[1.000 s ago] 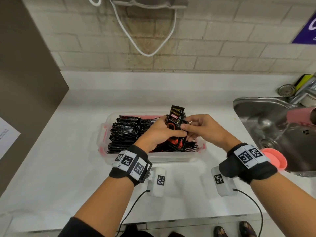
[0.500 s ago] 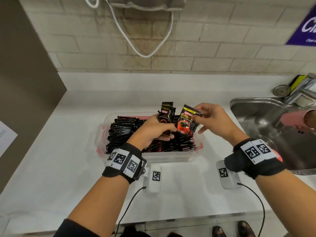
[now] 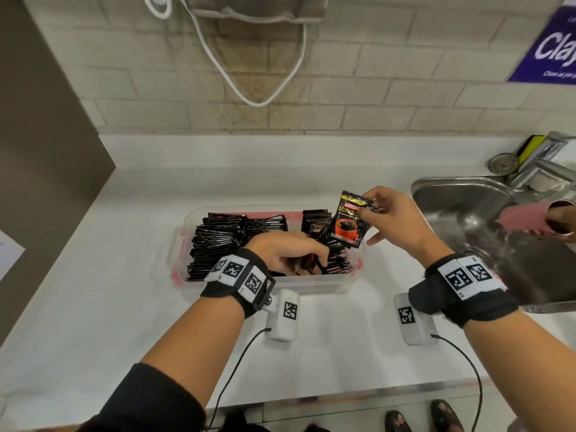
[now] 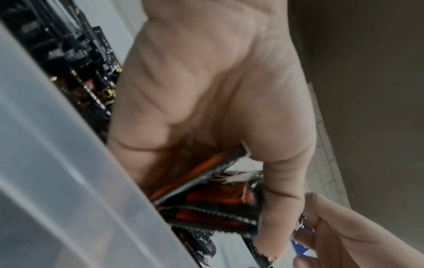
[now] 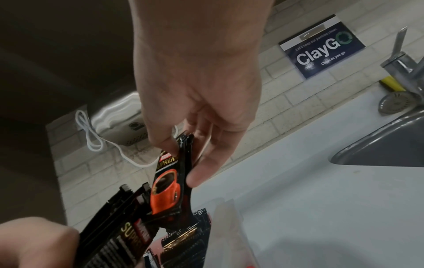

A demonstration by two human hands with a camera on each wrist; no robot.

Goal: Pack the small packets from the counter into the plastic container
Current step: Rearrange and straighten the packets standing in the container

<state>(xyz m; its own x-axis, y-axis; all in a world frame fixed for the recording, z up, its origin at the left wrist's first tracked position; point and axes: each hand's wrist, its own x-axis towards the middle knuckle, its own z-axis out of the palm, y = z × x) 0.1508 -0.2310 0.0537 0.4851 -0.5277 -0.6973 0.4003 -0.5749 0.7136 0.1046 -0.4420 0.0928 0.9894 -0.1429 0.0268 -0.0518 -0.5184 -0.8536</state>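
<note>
**Separating one packet from the bunch**

Pinching a single packet by its top edge, the right hand held it up over the right end of the plastic container, thumb on the printed face and fingers behind it. The packet hung upright and slightly tilted, its red cup picture facing the head camera. Half a second before, that packet had been close beside the bunch in the other hand; now it stood higher and further to the right, clear of it.

The left hand had dropped lower, into the container, with its fingers curled round a small bunch of packets. In the head view one end of that bunch stuck up behind the knuckles. A second earlier both hands had been together on that bunch above the container; they had since drawn apart.

The container stood on the white desk, in the same spot as before, its left part filled with rows of black packets standing on edge. To the right lay the steel sink, where another person's hand held a pink cup that had shifted a little since the earlier frame. A blue sign hung on the tiled wall.
</note>
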